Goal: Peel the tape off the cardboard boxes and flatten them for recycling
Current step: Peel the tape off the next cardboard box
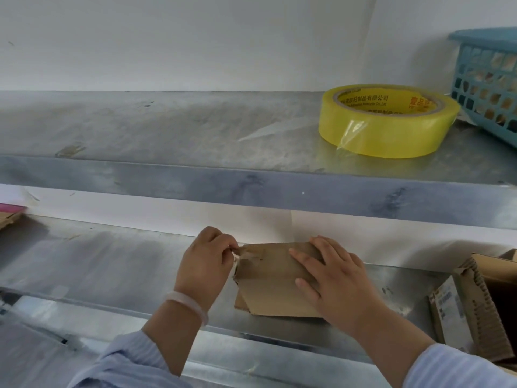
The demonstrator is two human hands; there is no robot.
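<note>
A small flattened brown cardboard box (272, 281) lies on the lower metal shelf (112, 264). My left hand (205, 264) is at the box's upper left corner, with its fingertips pinched on a strip of clear tape (240, 252) that lifts off the cardboard. My right hand (333, 278) lies flat on the box's right side with spread fingers, pressing it down onto the shelf.
An open cardboard box (475, 306) with a white label stands at the right on the lower shelf. A yellow tape roll (389, 124) and a blue plastic basket (489, 82) sit on the upper shelf (195, 186). Cardboard pieces (9, 217) lie at far left.
</note>
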